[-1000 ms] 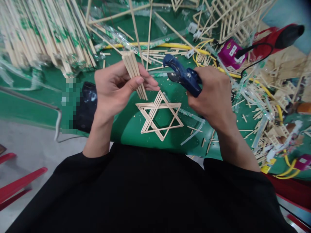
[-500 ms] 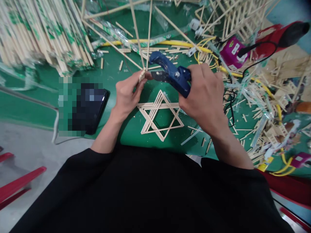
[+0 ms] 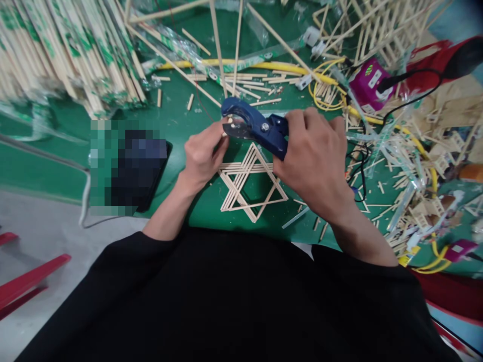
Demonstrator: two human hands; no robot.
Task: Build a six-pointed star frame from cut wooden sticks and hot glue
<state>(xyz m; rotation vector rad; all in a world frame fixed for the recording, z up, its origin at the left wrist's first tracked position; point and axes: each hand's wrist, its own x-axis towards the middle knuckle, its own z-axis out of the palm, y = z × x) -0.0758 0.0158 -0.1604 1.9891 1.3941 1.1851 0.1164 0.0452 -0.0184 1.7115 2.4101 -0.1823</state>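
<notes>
A blue cutter (image 3: 260,123) with a dark blade is gripped in my right hand (image 3: 315,163), its jaws around small pale stick ends (image 3: 231,121). My left hand (image 3: 204,156) pinches those sticks, mostly hidden by its fingers, right beside the blade. Below the two hands, a six-pointed star of thin wooden sticks (image 3: 232,187) lies flat on the green table (image 3: 204,213). Part of its right upper side is close to my right hand's fingers.
Wrapped stick bundles (image 3: 75,60) fill the upper left. A black phone (image 3: 139,171) lies at left. A yellow cable (image 3: 264,65), purple socket block (image 3: 370,83), stick scraps (image 3: 400,201) and a stick frame (image 3: 219,45) surround the work spot.
The cutter has moved left and slightly down, and its jaws now enclose the stick ends by my left hand. The held sticks have tilted and are less visible. The view has shifted slightly.
</notes>
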